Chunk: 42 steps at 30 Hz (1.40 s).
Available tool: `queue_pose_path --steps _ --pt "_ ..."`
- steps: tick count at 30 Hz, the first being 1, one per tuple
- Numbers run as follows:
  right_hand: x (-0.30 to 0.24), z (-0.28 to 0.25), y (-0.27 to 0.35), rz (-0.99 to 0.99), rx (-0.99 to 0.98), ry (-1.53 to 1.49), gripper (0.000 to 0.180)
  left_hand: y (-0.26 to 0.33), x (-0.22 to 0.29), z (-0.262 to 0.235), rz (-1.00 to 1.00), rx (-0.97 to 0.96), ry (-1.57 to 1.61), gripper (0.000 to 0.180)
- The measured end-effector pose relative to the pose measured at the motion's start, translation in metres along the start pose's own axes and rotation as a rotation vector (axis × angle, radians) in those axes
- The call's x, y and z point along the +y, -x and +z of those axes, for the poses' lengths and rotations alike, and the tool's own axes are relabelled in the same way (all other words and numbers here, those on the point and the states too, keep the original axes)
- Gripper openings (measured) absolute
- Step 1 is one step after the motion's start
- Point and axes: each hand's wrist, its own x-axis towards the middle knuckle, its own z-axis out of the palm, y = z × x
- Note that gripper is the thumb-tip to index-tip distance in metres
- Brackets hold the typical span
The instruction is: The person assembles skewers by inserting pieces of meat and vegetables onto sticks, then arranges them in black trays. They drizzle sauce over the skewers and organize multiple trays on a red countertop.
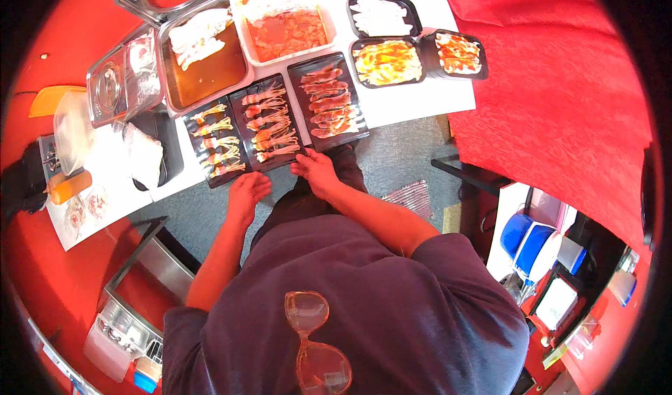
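Note:
Three black trays lie side by side along the table's near edge. The left tray [225, 178] and the middle tray [295, 108] carry short rows of meat-wrapped bundles [268, 125] with pale, thin strands fanning out, like enoki mushrooms. On the right tray [358, 108] are several reddish meat rolls [329, 104]. My right hand [316, 172] has its fingers closed at the near right corner of the middle tray. Just below the near edge of the left tray, my left hand [250, 189] holds nothing, its fingers stretched and slightly bent.
Behind the trays stand a steel pan [168, 66] of brown liquid and a white tub [329, 24] of red marinated meat. Smaller black trays of food, one yellow [387, 62], sit back right. An orange-capped container [70, 187] lies far left. Red cloth [546, 108] hangs right.

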Motion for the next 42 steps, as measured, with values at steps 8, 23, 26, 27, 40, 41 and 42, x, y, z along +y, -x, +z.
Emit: queue_pose_path --steps 8,23,26,27,40,41,42 --pt "0.001 -0.007 0.009 -0.045 0.081 0.052 0.021 0.010 -0.001 0.010 0.013 0.118 -0.004 0.024" --pt "0.003 -0.003 0.004 -0.009 0.089 -0.056 0.023 -0.007 -0.012 0.011 -0.014 0.097 0.173 0.042" --pt "0.001 -0.001 -0.001 0.001 0.086 -0.093 0.024 -0.010 -0.012 0.017 -0.032 0.100 0.300 0.038" --pt "-0.001 0.000 -0.001 -0.001 0.085 -0.097 0.023 -0.011 -0.011 0.017 -0.039 0.085 0.325 0.037" --pt "-0.027 -0.017 0.010 0.139 0.022 0.114 0.025 -0.008 -0.030 -0.012 -0.038 0.167 0.289 0.030" --pt "-0.031 -0.017 0.015 0.164 0.014 0.161 0.027 -0.008 -0.034 -0.025 -0.016 0.228 0.302 0.032" --pt "-0.034 -0.017 0.021 0.190 0.007 0.208 0.029 -0.007 -0.036 -0.040 0.005 0.288 0.315 0.034"
